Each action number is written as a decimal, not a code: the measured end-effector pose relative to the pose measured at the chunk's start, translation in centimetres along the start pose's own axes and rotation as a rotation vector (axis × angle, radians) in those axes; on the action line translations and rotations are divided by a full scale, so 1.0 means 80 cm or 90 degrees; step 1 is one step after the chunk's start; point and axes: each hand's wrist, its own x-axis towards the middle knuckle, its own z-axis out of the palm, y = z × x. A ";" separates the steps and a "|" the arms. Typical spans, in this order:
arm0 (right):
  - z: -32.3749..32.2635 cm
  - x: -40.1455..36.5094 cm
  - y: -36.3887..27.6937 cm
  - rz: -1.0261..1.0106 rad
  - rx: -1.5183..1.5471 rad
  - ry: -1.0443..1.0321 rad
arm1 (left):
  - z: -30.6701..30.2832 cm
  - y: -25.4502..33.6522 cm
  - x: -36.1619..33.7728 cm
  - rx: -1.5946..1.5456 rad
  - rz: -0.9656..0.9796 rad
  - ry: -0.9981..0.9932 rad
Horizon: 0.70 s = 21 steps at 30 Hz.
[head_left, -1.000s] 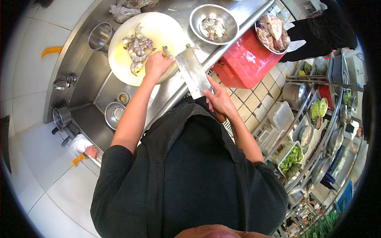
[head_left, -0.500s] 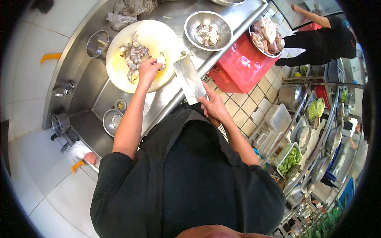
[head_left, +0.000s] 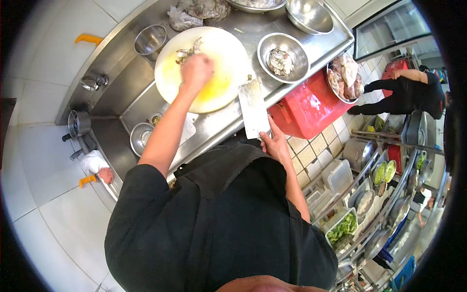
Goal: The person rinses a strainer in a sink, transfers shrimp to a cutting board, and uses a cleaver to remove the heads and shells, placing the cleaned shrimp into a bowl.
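Note:
My left hand [head_left: 196, 74] is over the round white cutting board [head_left: 224, 58], its fingers curled and somewhat blurred. Whatever it may hold is hidden under the hand. Raw shrimp [head_left: 194, 47] lie on the board just beyond it, partly covered by the hand. My right hand [head_left: 276, 143] grips a cleaver [head_left: 253, 109] near the heel of its broad blade. The cleaver's tip rests or hovers by the board's right edge, beside a small scrap. Farther right, a perforated metal bowl [head_left: 302, 53] holds shrimp pieces [head_left: 280, 62].
Metal bowls [head_left: 311, 17] and plastic bags [head_left: 185, 19] sit at the back of the steel counter. On the left are a sink [head_left: 109, 114] and tap [head_left: 95, 82]. A red crate [head_left: 309, 114] and a bowl of meat [head_left: 348, 75] stand right; another person [head_left: 413, 95] is beyond.
My left hand has moved back over the shrimp pile; the shrimp piece seen in its fingers before no longer shows. My view has shifted left. The cleaver stays in my right hand.

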 end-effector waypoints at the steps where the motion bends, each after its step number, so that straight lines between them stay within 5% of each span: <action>1: 0.001 0.004 0.007 -0.008 0.001 0.004 | -0.007 -0.023 -0.002 0.053 0.012 0.092; 2: 0.001 0.006 0.011 -0.016 0.002 0.009 | -0.007 -0.046 -0.003 0.105 0.026 0.183; 6: 0.001 -0.001 -0.005 0.003 -0.029 0.005 | 0.007 -0.111 0.005 0.159 0.385 0.145; 15: -0.002 -0.002 -0.005 -0.018 -0.032 -0.001 | 0.001 -0.079 0.023 0.264 0.318 0.081; 21: 0.006 -0.012 -0.012 0.016 -0.025 0.029 | 0.062 -0.033 -0.034 -0.015 0.356 0.056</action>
